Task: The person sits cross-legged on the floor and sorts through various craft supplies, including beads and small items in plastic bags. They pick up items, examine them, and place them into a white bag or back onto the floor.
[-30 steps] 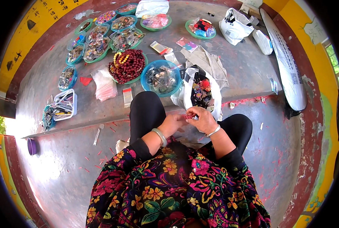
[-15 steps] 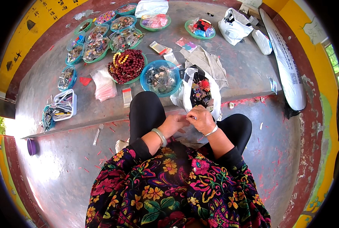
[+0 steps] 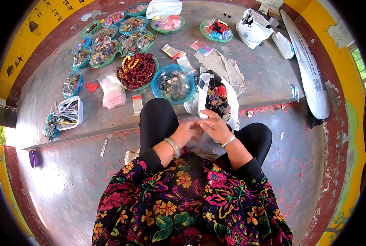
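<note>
Over my lap, my left hand (image 3: 187, 132) and my right hand (image 3: 217, 129) meet with their fingertips together. The fingers of my left hand are bent in a pinch; something thin and see-through may lie under them, too small to name. My right hand's thumb and fingers close toward the left fingertips, with its index finger lifted and straighter. Just beyond the right hand stands an open white plastic bag (image 3: 232, 95) full of small dark trinkets and a red flower ornament (image 3: 220, 91). Beside it is a blue basin (image 3: 155, 84) of small packets in clear plastic.
Dark red bead strings (image 3: 137, 74) fill a green basin. Nearby lie clear zip bags (image 3: 112, 92) and a grey cloth (image 3: 222, 67). Several basins of packets stand far left, with a white tray (image 3: 81, 110) of pens or tools below them. The raised ledge (image 3: 88, 137) runs before my knees.
My right hand's fingers have loosened from a tight pinch, and its index finger now stretches up and away toward the white bag. My left hand has barely shifted.
</note>
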Available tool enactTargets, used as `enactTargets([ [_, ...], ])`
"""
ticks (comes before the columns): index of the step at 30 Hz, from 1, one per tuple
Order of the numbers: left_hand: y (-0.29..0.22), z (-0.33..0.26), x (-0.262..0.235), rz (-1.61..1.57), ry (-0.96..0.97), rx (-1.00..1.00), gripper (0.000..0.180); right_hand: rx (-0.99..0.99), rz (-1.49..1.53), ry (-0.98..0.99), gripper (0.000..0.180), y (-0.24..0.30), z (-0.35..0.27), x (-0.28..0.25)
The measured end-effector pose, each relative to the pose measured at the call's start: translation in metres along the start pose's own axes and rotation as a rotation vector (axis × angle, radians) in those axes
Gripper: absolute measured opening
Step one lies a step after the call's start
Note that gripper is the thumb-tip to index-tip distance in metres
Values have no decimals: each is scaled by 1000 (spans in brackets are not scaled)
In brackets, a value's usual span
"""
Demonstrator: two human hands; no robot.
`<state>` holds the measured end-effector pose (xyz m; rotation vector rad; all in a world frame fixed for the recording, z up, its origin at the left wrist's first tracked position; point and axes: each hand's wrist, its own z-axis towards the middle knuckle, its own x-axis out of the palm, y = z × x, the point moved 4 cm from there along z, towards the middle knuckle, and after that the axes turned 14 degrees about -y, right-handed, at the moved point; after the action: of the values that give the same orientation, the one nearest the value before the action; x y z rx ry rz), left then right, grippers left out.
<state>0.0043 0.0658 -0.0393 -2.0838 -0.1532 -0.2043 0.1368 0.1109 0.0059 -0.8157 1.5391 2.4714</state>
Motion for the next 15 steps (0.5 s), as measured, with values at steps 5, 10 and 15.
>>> enactTargets([
  [5, -9, -4, -4, -126, -45, -49, 23, 166, 77, -197, 16, 9, 12, -28],
  [10, -10, -2, -6, -272, -70, -49, 26, 165, -121, -207, 16, -7, 3, -19],
  [15, -10, -2, -3, -191, -52, -20, 26, 167, -74, -218, 15, -10, 0, -9],
])
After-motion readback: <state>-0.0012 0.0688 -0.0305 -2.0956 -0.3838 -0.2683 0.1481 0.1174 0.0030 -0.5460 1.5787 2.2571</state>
